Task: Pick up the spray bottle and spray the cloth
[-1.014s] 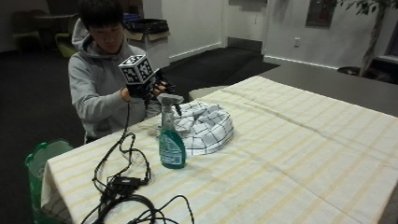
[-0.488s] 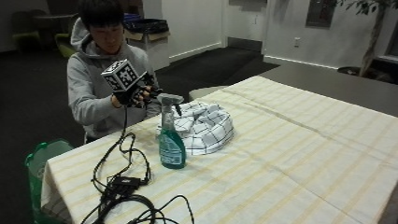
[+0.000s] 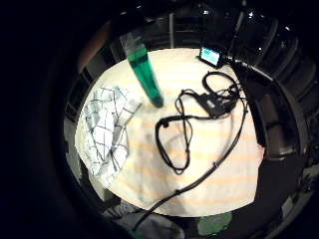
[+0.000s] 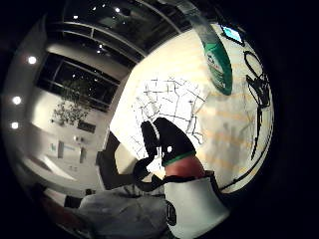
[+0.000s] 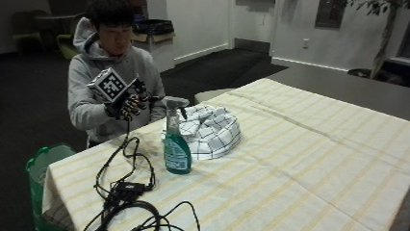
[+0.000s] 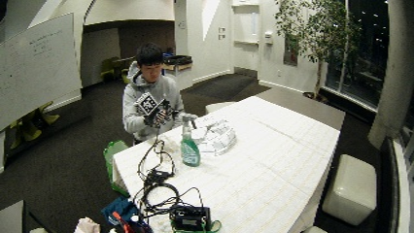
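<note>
The gloved right hand (image 5: 127, 103) is hovering empty, fingers loosely curled, beside the upright spray bottle (image 5: 175, 144), which is standing untouched on the table (image 5: 307, 159) next to the checked cloth (image 5: 214, 130), apparently awaiting the grasp.

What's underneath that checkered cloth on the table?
The checkered cloth lies bunched on the striped tablecloth, beside the spray bottle. Anything beneath its folds is covered from view.
</note>
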